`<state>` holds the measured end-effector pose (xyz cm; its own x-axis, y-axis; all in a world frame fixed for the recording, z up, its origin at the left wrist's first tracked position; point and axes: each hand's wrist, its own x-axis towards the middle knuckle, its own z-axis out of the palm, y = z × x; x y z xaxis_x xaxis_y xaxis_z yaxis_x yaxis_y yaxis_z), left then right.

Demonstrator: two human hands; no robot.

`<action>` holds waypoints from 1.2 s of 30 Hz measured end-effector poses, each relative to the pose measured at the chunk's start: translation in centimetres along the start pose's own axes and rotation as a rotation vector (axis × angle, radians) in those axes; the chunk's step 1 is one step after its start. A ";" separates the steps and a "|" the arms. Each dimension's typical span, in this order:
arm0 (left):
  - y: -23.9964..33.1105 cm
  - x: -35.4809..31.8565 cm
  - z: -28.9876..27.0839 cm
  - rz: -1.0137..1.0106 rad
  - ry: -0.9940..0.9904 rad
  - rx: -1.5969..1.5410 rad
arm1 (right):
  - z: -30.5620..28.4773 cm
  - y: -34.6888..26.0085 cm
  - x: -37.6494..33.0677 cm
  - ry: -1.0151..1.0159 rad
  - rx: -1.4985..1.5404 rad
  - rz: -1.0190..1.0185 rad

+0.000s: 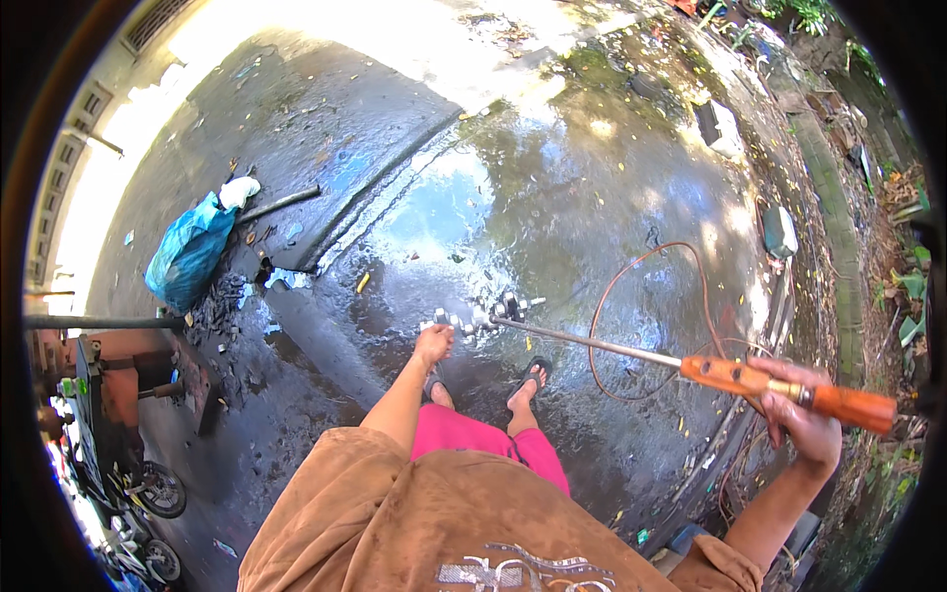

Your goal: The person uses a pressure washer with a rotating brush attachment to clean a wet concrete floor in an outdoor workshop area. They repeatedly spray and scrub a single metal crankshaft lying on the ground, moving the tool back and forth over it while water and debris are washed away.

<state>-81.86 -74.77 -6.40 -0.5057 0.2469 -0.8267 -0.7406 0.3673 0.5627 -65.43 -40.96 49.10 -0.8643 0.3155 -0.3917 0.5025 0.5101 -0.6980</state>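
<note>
My right hand (804, 424) is wrapped round the orange-brown grip of a spray lance (602, 342). Its long thin metal tube points left and inward. At the tube's tip, white spray meets a metal crankshaft (510, 304) with several block-like lobes, low over the wet ground in front of my feet. My left hand (434, 342) is closed at the crankshaft's left end, and its fingertips are partly hidden by the hand itself. Spray and glare blur the middle of the crankshaft.
A reddish-brown hose (595, 331) loops across the wet concrete to the right. A blue sack (187, 257) and a dark pipe (281, 204) lie at the left. Motorcycles (158, 490) stand at lower left. A green-grey jug-like container (779, 232) lies at the right edge, near plants.
</note>
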 end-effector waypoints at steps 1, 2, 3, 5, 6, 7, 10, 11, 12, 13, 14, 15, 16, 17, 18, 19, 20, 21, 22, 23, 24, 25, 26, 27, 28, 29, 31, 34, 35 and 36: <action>0.3 0.4 1.7 0.008 0.002 0.010 | -1.1 0.7 -0.3 -0.004 0.015 -0.005; 0.5 0.8 3.3 0.008 0.003 -0.018 | -2.3 1.6 -0.4 -0.007 0.015 -0.058; 0.4 1.2 5.0 0.006 0.004 -0.047 | -3.9 2.5 -0.5 -0.027 -0.021 -0.168; 0.5 2.5 7.9 -0.027 0.009 -0.130 | -7.0 4.8 -0.7 -0.023 -0.125 -0.324; 0.7 3.6 9.4 -0.051 0.046 -0.244 | -8.7 5.9 -0.9 -0.024 -0.153 -0.414; 0.7 4.8 10.6 -0.073 0.079 -0.364 | -10.0 7.2 -1.0 -0.015 -0.090 -0.491; -0.6 8.9 13.2 -0.094 0.103 -0.599 | -14.5 10.7 -1.7 -0.007 -0.094 -0.567; -1.0 10.7 13.9 -0.072 0.097 -0.657 | -15.0 12.3 -1.8 0.063 -0.110 -0.669; -1.6 12.3 14.7 -0.086 0.123 -0.721 | -15.0 14.3 -1.6 0.197 -0.063 -0.711; -2.6 13.5 15.2 -0.074 0.149 -0.707 | -14.0 17.0 -1.1 0.357 0.018 -0.680; -3.3 14.8 15.8 -0.077 0.143 -0.717 | -11.7 20.4 -0.1 0.512 0.023 -0.570; -4.2 16.1 16.1 -0.083 0.150 -0.720 | -8.4 24.4 1.5 0.630 0.064 -0.450; -5.5 16.9 16.2 -0.113 0.155 -0.717 | -4.0 28.9 3.8 0.695 0.108 -0.277; -6.7 18.0 16.2 -0.103 0.133 -0.794 | 1.5 33.6 6.4 0.722 0.175 -0.115; -7.8 19.2 16.0 -0.084 0.185 -0.761 | 8.1 38.2 9.4 0.704 0.249 0.042; -9.3 20.4 15.9 -0.095 0.238 -0.719 | 15.1 42.6 12.1 0.663 0.319 0.184; -10.7 21.8 16.0 -0.107 0.287 -0.675 | 22.1 46.5 14.7 0.615 0.374 0.318; -11.9 23.6 15.4 -0.144 0.299 -0.588 | 29.2 50.1 17.4 0.570 0.421 0.432; -12.8 25.8 14.8 -0.187 0.334 -0.457 | 35.9 53.2 19.6 0.532 0.458 0.531; -13.7 28.0 14.3 -0.112 0.398 -0.219 | 42.1 56.0 21.8 0.505 0.481 0.617; -14.5 30.1 13.9 -0.090 0.453 0.045 | 47.5 58.4 23.6 0.499 0.502 0.688; -15.2 32.1 13.7 -0.012 0.505 0.156 | 52.1 60.6 25.2 0.505 0.513 0.743; -15.4 34.4 13.4 0.036 0.553 0.245 | 55.8 62.6 26.2 0.530 0.521 0.780; -15.3 36.8 12.8 0.050 0.506 0.359 | 59.1 64.2 27.3 0.565 0.530 0.807; -15.3 38.9 12.5 0.136 0.557 0.524 | 61.4 65.8 27.9 0.599 0.544 0.822; -15.3 41.0 12.3 0.142 0.565 0.590 | 63.0 67.3 28.3 0.639 0.553 0.832; -15.0 44.9 11.9 0.088 0.528 0.675 | 64.9 69.4 28.3 0.667 0.599 0.845; -14.4 49.5 11.5 -0.073 0.355 0.758 | 66.3 71.2 29.0 0.741 0.595 0.863; -14.2 50.6 11.4 -0.116 0.273 0.795 | 66.5 71.5 29.0 0.776 0.631 0.858; -14.2 51.3 11.5 -0.168 0.179 0.832 | 66.7 71.8 29.1 0.805 0.692 0.888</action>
<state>-92.19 -56.96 -56.85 -0.5322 0.0112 -0.8466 -0.2825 0.9403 0.1900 -55.91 -48.54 -52.45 0.1063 0.8134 -0.5719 0.5554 -0.5257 -0.6444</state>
